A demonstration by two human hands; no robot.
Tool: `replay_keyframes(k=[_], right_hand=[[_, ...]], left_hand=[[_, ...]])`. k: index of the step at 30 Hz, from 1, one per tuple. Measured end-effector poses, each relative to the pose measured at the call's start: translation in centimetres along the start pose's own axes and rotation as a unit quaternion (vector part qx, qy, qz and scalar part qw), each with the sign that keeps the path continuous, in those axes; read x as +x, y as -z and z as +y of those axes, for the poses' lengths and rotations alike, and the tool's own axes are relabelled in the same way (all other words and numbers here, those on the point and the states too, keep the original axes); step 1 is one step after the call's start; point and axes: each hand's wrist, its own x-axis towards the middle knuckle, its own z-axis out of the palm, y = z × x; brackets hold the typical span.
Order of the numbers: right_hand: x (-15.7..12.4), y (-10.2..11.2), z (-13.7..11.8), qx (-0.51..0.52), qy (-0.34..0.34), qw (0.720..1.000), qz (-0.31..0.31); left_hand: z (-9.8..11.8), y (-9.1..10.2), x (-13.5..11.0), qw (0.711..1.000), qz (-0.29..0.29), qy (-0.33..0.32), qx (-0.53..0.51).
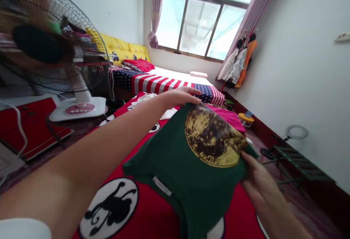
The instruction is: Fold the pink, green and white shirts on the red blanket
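A dark green T-shirt (pixel 188 173) with a round yellow and brown print is held up over a red bedsheet (pixel 153 217) patterned with white circles. My left hand (pixel 180 96) reaches across and grips the shirt's far top edge, fingers closed over the cloth. My right hand (pixel 258 184) pinches the shirt's right edge below the print. The shirt's neck label faces me near the bottom.
A standing fan (pixel 54 46) on a white base stands at the left beside a red cabinet (pixel 24 126). A second bed with a stars-and-stripes cover (pixel 164 82) lies beyond. Clothes hang by the window at the right. A green metal rack (pixel 298 162) stands by the right wall.
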Motion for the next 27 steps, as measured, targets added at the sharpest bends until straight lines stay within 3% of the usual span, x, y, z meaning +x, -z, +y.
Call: replay_keyframes(k=[2,3,6,8,11,13,16,20,23,27], right_hand=[[0.2,4.9,3.5,-0.002,-0.052,0.995,0.09],[0.2,7.3,4.6,-0.018,-0.067,0.993,0.097],[0.3,12.6,4.8,-0.163,-0.071,0.983,0.035],[1.1,14.2,3.1,-0.317,0.002,0.948,0.016],[3.4,13.8,0.8,-0.516,0.148,0.843,-0.016],[5.3,12.5,0.4,-0.58,0.192,0.79,-0.051],[7.8,10.0,1.4,-0.623,0.171,0.757,-0.101],[9.5,7.4,2.6,-0.699,0.125,0.697,-0.099],[9.4,6.5,2.7,-0.7,0.1,0.695,-0.13],[8.1,5.9,2.8,-0.62,0.107,0.751,-0.202]], left_hand=[[-3.6,-1.0,0.3,0.997,0.026,0.047,0.063],[-5.5,-1.5,-0.2,0.993,0.04,0.067,0.089],[-10.6,-2.4,-3.6,0.985,0.09,0.089,0.116],[-12.9,-2.9,-6.8,0.984,0.121,0.089,0.1],[-14.6,-4.0,-11.5,0.981,0.139,0.133,0.036],[-14.8,-5.1,-14.2,0.968,0.163,0.185,-0.043],[-13.9,-7.2,-17.4,0.916,0.206,0.276,-0.207],[-12.2,-9.7,-19.4,0.847,0.195,0.314,-0.381],[-11.6,-11.5,-19.5,0.832,0.134,0.317,-0.434],[-12.0,-14.2,-18.4,0.84,0.037,0.284,-0.461]])
